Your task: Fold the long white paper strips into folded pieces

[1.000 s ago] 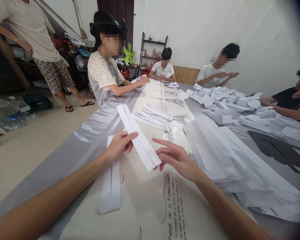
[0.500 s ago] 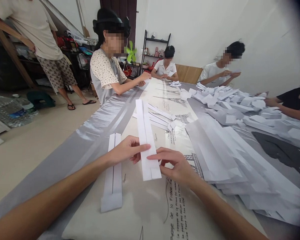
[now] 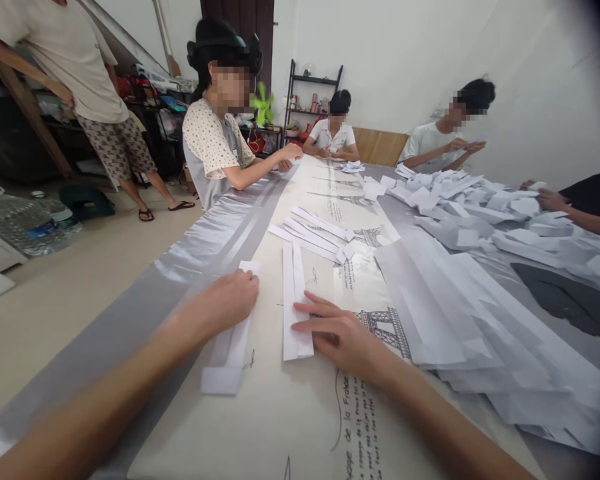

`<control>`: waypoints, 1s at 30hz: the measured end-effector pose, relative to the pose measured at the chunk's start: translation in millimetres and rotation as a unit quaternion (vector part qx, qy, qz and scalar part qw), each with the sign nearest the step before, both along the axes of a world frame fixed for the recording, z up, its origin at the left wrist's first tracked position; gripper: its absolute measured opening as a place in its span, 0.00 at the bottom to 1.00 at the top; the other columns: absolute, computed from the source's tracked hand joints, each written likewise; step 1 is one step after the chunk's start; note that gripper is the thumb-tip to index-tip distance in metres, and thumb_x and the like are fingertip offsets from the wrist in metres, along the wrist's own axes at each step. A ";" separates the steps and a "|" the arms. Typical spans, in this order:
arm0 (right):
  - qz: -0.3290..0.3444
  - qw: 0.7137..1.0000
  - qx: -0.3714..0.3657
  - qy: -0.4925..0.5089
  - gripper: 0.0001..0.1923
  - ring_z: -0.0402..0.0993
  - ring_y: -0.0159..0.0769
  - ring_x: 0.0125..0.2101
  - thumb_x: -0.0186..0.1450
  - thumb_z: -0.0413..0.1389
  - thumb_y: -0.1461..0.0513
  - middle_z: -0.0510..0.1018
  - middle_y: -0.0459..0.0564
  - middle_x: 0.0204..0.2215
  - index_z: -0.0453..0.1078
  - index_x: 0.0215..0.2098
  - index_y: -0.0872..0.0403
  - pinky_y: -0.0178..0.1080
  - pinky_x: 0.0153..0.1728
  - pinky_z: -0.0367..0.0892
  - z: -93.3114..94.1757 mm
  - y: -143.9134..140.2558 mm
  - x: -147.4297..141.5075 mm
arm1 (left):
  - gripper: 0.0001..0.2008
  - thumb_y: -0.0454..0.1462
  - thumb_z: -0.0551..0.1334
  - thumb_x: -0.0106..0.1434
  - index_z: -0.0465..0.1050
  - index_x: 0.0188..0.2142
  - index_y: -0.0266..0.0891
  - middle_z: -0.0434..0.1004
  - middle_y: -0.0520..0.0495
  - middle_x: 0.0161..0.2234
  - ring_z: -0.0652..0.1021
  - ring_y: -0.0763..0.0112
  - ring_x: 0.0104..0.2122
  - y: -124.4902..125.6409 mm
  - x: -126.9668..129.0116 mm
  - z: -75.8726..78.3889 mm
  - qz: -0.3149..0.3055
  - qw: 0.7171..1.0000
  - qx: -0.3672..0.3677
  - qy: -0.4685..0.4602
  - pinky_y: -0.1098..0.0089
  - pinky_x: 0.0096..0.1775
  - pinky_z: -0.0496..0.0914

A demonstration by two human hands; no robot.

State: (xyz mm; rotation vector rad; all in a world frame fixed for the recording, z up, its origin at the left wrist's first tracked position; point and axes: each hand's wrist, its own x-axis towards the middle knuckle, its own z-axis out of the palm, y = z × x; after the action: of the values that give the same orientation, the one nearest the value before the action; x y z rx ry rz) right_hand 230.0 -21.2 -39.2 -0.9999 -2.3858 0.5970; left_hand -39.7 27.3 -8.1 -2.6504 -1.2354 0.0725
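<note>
My left hand (image 3: 230, 297) is closed around the upper part of a long folded white paper strip (image 3: 225, 373), whose wide lower end points toward me. Part of this strip is hidden under the hand. Beside it, a second folded paper strip (image 3: 290, 293) lies lengthwise on the table cover, with a fold line running down it. My right hand (image 3: 347, 337) is open, its fingers spread, and the fingertips rest on the right edge of this second strip. Just beyond lie several narrow folded strips (image 3: 315, 235) in a loose bunch.
Overlapping white paper sheets (image 3: 445, 313) fan out on the right, beside a dark flat piece (image 3: 560, 300). Behind them is a large heap of folded papers (image 3: 465, 197). Several people sit around the table; another person stands at left near water bottles (image 3: 35, 223).
The strip that both hands held has come down onto the table. My left hand has left it and moved left onto the other strip, which has shifted slightly. The right fingers have spread.
</note>
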 end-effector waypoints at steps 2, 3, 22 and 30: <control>0.033 0.999 0.029 0.004 0.17 0.67 0.43 0.62 0.69 0.54 0.69 0.76 0.52 0.57 0.77 0.52 0.49 0.56 0.64 0.62 -2.0 -1.5 -2.5 | 0.15 0.26 0.50 0.68 0.73 0.31 0.36 0.76 0.38 0.33 0.76 0.56 0.37 3.1 7.8 -6.8 -0.040 0.998 0.038 -0.014 0.59 0.42 0.68; 0.048 0.998 0.038 0.006 0.17 0.70 0.42 0.61 0.69 0.54 0.68 0.77 0.52 0.56 0.77 0.52 0.50 0.55 0.64 0.62 -2.1 -2.8 -3.6 | 0.15 0.27 0.51 0.69 0.73 0.32 0.36 0.76 0.37 0.34 0.75 0.54 0.39 5.1 11.4 -10.1 -0.038 0.997 0.052 -0.032 0.58 0.45 0.67; 0.144 0.986 0.078 -0.039 0.15 0.75 0.40 0.56 0.66 0.55 0.70 0.80 0.49 0.52 0.78 0.46 0.49 0.46 0.56 0.71 17.8 -16.4 -5.9 | 0.19 0.41 0.51 0.74 0.71 0.55 0.33 0.73 0.36 0.56 0.70 0.50 0.51 19.4 24.1 -35.1 0.016 0.986 0.070 -0.151 0.54 0.51 0.66; 0.158 0.986 0.040 -0.033 0.18 0.77 0.38 0.54 0.67 0.53 0.70 0.82 0.47 0.49 0.77 0.48 0.47 0.45 0.56 0.72 24.1 -17.9 -6.6 | 0.16 0.39 0.53 0.72 0.72 0.53 0.33 0.74 0.35 0.55 0.66 0.44 0.59 17.1 25.7 -36.0 0.011 0.979 0.060 -0.194 0.49 0.54 0.66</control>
State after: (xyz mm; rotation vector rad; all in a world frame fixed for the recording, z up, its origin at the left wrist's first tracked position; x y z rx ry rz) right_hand 223.4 -39.1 -15.2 -0.6178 -2.6277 0.5800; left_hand -14.0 44.4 -44.1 -2.6218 -1.3262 -0.5234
